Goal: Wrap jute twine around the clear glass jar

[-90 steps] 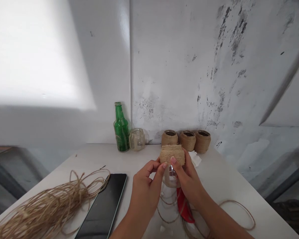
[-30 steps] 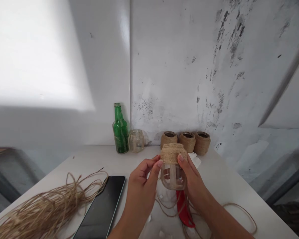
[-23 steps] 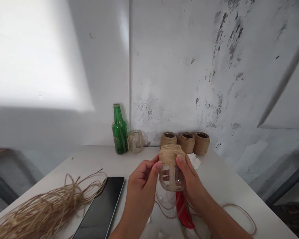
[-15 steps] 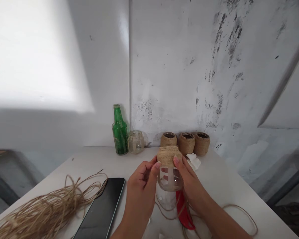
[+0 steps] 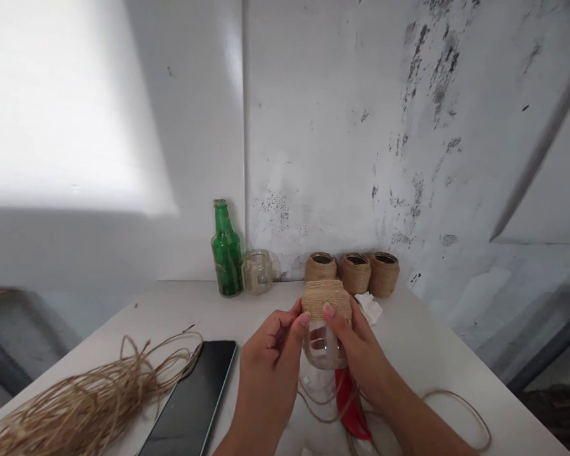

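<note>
A clear glass jar is held up over the table, its upper half wound with rows of tan twine. My right hand grips the jar from the right, thumb pressed on the lower rows of the winding. On the left side, my left hand is closed at the lower edge of the winding, thumb and fingers pinched together; any strand between them is too small to make out. Below the jar lie a red curved object and loose loops of twine.
A bundle of twine and a phone lie at left. Along the wall stand a green bottle, a small glass jar and three twine-covered jars. Crumpled white paper lies near the right one.
My right thumb has shifted left across the winding, and the jar has turned slightly and moved a little right. My left hand keeps its pinch at the jar's side.
</note>
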The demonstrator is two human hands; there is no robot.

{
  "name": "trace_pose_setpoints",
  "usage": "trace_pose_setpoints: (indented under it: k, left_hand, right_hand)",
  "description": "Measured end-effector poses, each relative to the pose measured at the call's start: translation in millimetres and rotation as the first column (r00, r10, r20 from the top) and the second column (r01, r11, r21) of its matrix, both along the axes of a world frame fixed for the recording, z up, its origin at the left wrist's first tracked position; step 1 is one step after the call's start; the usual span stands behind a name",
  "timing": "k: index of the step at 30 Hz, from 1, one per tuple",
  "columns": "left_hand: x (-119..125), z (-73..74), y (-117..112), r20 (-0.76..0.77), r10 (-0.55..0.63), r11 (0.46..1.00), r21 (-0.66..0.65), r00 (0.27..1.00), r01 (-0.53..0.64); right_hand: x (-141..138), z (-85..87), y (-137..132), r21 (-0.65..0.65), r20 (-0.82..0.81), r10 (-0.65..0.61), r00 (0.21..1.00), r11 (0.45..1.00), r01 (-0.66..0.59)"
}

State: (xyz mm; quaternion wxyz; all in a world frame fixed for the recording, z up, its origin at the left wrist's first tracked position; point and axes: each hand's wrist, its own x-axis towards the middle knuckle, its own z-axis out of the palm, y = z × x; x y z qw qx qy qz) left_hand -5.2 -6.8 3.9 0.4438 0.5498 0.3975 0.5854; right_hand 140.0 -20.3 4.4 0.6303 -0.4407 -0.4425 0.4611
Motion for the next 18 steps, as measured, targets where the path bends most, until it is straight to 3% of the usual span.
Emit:
trace_pose_setpoints:
  k: [18]
  left_hand:
    - [-0.1, 11.0, -2.3, 0.091, -0.022, 0.999, -0.047, 0.996, 0.027]
  right_hand:
    - [1.0, -0.1, 0.2, -0.060, -0.105, 0.040, 0.994, 0.997, -0.047]
